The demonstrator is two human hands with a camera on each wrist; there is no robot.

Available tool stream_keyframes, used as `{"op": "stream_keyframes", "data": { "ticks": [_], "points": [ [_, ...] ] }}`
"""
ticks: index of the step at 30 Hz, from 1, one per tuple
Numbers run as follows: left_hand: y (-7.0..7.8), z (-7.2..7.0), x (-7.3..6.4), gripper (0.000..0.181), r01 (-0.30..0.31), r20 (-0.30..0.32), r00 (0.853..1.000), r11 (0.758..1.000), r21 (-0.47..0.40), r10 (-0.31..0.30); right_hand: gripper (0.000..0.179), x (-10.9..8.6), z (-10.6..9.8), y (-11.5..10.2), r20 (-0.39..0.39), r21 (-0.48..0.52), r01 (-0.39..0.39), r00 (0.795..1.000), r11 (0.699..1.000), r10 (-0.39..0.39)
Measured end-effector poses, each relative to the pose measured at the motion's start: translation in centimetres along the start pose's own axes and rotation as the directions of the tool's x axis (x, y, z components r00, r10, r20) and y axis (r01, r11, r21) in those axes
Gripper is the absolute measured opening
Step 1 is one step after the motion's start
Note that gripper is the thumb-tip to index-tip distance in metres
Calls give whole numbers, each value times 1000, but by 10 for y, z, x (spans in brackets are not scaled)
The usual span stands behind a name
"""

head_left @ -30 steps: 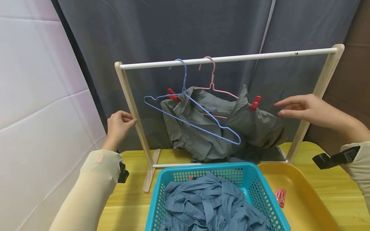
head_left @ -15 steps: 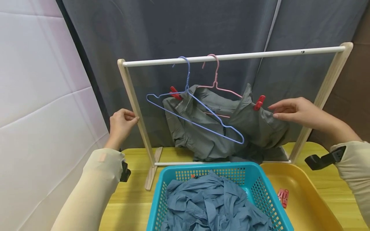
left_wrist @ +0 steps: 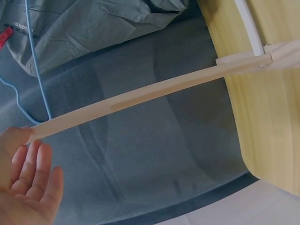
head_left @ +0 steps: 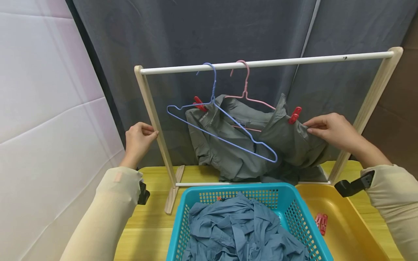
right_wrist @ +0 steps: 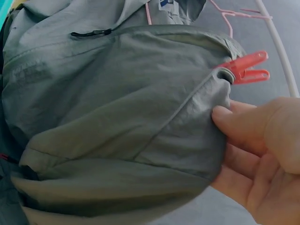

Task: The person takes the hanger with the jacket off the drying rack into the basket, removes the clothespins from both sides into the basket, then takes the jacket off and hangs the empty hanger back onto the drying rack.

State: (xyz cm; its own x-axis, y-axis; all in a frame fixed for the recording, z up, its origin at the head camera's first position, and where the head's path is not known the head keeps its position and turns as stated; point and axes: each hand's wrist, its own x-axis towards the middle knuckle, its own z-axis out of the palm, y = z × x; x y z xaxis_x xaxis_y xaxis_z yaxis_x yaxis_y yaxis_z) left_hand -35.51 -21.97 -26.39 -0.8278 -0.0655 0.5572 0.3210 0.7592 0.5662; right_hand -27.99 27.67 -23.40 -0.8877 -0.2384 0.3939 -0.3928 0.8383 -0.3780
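Observation:
A grey-green jacket hangs on a pink hanger, with a red clothespin at its right shoulder and another red clothespin at its left. My right hand pinches the cloth just below the right clothespin; in the right wrist view the thumb lies in front and the fingers behind. With thumb and fingers, my left hand holds the left wooden post of the drying rack. A bare blue hanger hangs in front of the jacket, its left end near that post.
A turquoise basket with crumpled blue-grey clothing stands in front of the rack. To its right lies a yellow tray with pink-red clothespins. The rack's white rail spans above; a grey curtain hangs behind.
My right hand has moved left to the jacket's shoulder and taken hold of the cloth. The left hand stays at the post. The whole view has shifted slightly.

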Motion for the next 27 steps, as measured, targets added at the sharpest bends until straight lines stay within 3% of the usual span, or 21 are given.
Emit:
{"op": "stream_keyframes", "data": {
  "ticks": [6, 13, 19, 27],
  "points": [
    [1, 1, -1, 18, 9, -6, 1000, 1000, -2, -9, 17, -4, 7, -5, -155, -150, 25, 987, 988, -49],
    [0, 1, -2, 18, 19, -11, 1000, 1000, -6, -20, 17, -11, 20, -12, -373, -314, 15, 918, 949, -138],
    [-2, 2, -2, 18, 21, -19, 1000, 1000, -11, -21, 18, -13, 24, -16, -478, -340, -36, 867, 940, -139],
    [-2, 2, -3, 18, 19, -29, 999, 1000, -19, -19, 15, -20, 16, -25, -557, -333, -73, 820, 940, -134]
  ]
}}
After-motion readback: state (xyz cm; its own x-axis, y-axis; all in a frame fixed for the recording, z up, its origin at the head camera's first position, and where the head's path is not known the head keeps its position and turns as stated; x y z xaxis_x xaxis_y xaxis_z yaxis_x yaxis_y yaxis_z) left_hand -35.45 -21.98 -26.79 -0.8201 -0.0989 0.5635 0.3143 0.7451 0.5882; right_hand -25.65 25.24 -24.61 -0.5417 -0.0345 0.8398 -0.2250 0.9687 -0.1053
